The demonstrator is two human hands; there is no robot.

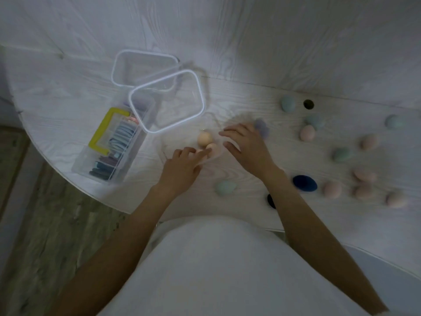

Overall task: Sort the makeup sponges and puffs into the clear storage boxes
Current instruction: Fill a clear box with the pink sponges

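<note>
Two peach egg-shaped sponges lie at the table's middle: one (204, 139) free, the other (214, 148) touched by the fingertips of my left hand (182, 167). My right hand (245, 147) hovers just right of them, fingers spread and relaxed, holding nothing. A lilac sponge (260, 126) sits behind its fingers. An empty clear box (200, 106) stands left of centre, leaning on a clear storage box (100, 176) filled with flat puffs in rows.
Several green, pink and dark blue sponges are scattered over the right half of the white table, one green (226, 188) near my left wrist. A clear lid (120, 62) lies behind the boxes. A cable hole (308, 104) is at the back.
</note>
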